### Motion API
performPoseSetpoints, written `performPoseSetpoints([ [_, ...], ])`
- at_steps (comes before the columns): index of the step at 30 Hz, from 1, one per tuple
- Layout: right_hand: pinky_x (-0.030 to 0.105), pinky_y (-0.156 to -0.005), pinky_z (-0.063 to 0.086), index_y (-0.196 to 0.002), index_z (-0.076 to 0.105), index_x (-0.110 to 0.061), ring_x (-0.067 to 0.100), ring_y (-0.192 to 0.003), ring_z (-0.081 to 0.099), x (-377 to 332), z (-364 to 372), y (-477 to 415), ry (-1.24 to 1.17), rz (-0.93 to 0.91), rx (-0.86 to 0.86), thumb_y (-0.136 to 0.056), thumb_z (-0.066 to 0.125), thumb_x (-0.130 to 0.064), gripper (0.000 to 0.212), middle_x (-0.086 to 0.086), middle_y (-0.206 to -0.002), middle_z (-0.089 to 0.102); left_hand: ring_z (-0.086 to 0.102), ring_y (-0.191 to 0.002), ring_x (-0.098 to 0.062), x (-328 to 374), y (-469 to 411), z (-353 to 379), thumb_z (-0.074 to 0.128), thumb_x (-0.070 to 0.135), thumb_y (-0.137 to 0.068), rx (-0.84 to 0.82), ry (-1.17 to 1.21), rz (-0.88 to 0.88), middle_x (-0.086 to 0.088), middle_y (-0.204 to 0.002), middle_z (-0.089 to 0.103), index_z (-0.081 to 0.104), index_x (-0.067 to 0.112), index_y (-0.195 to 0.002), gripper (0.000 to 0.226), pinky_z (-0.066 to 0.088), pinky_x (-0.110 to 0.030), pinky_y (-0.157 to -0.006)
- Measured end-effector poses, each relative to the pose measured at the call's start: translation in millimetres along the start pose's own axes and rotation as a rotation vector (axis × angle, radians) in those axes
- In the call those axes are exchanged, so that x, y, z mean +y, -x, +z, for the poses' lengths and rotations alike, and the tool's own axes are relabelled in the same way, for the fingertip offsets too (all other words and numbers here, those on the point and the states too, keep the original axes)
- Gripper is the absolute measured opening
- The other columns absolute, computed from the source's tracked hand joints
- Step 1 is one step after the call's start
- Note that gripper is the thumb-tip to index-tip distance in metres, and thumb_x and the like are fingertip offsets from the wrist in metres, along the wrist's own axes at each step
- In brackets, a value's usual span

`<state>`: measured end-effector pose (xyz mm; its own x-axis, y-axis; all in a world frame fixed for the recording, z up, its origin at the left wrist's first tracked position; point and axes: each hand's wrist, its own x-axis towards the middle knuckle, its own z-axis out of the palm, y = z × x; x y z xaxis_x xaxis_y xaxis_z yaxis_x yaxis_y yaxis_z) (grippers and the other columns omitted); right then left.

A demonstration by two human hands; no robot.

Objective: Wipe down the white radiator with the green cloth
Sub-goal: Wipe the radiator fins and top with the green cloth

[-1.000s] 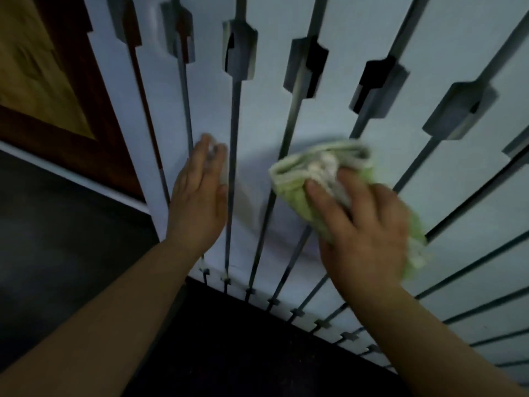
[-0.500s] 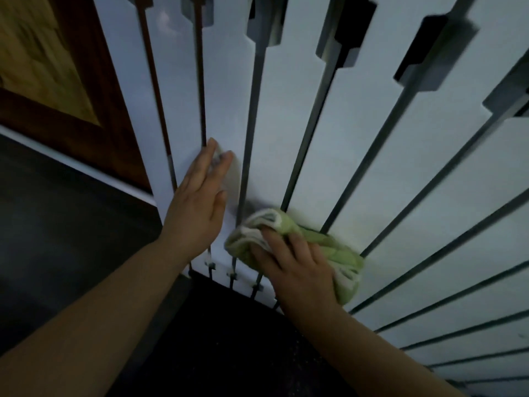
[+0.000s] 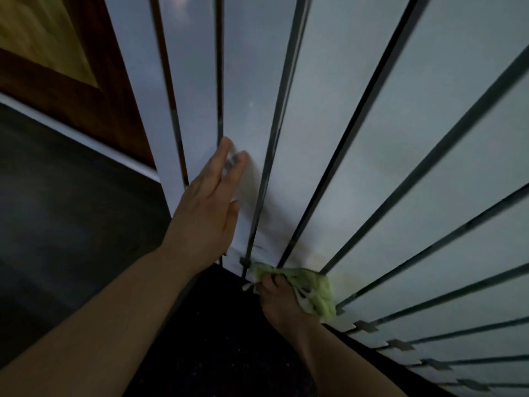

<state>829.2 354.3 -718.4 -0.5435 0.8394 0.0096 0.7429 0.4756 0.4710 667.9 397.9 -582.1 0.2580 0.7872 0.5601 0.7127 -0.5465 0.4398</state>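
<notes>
Now the right hand clutches the green cloth at the foot of the white radiator, its slats running upward. The left hand lies flat.

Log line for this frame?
phase: wiping | right hand: grips green cloth at bottom edge of radiator | left hand: flat on radiator, straight | progress: cannot tell

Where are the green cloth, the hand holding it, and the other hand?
green cloth (image 3: pixel 316 290): head view, bunched right part.
right hand (image 3: pixel 282 306): head view, back of hand.
left hand (image 3: pixel 209 209): head view, back of hand.
</notes>
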Motion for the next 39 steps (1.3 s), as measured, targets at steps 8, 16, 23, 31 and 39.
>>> performPoseSetpoints([
  [8, 0.027, -0.083, 0.04, -0.075, 0.076, -0.024, 0.014, -0.087, 0.064, 16.4, -22.9, 9.3, -0.153, -0.083, -0.084, -0.063, 0.064, -0.043, 0.026, -0.008, -0.089, 0.07, 0.003, -0.132, -0.003, 6.5, -0.4, 1.1, 0.041, 0.015, -0.084, -0.024, 0.006, -0.037, 0.002, -0.147, -0.004, 0.003, 0.018, -0.14, 0.068, 0.015, -0.036, -0.106],
  [16, 0.032, -0.07, 0.03, -0.096, 0.068, -0.024, 0.024, -0.085, 0.04, 120.5, -134.0, 70.8, -0.093, 0.132, 0.603, -0.085, 0.038, -0.012, 0.034, -0.004, -0.107, 0.069, 0.0, -0.132, 0.0, 30.5, 1.1, 2.4, 0.046, 0.013, -0.093, -0.02, 0.078, -0.172, 0.01, -0.146, -0.008, 0.002, 0.025, -0.138, 0.064, 0.013, -0.03, -0.109],
  [23, 0.032, -0.062, 0.024, -0.109, 0.057, -0.022, 0.024, -0.078, 0.039, 73.0, -65.0, 56.9, -0.014, 0.271, 0.675, -0.094, 0.031, -0.013, 0.032, 0.0, -0.107, 0.049, -0.007, -0.133, -0.002, 35.2, 8.4, 17.8, 0.037, 0.024, -0.086, -0.035, 0.066, -0.177, 0.002, -0.146, -0.01, 0.002, 0.022, -0.139, 0.064, 0.005, -0.032, -0.109],
  [31, 0.03, -0.065, 0.027, -0.063, 0.074, -0.024, 0.022, -0.081, 0.043, 44.4, -2.6, 63.3, 0.021, -0.007, 0.309, -0.068, 0.038, -0.018, 0.037, -0.009, -0.075, 0.07, 0.001, -0.137, -0.012, 35.1, 9.5, 19.3, 0.037, 0.022, -0.086, -0.009, 0.08, -0.155, 0.005, -0.147, -0.007, 0.003, 0.025, -0.139, 0.063, 0.008, -0.032, -0.111],
  [39, 0.031, -0.071, 0.031, -0.098, 0.065, -0.028, 0.021, -0.087, 0.041, 110.3, -98.8, 92.7, -0.02, 0.089, 0.543, -0.085, 0.04, -0.024, 0.029, -0.002, -0.121, 0.044, 0.018, -0.133, -0.027, 83.9, -4.6, 28.6, 0.035, 0.022, -0.087, 0.187, 0.029, 0.008, -0.011, -0.147, 0.018, 0.021, 0.011, -0.139, 0.055, 0.011, -0.03, -0.11],
])
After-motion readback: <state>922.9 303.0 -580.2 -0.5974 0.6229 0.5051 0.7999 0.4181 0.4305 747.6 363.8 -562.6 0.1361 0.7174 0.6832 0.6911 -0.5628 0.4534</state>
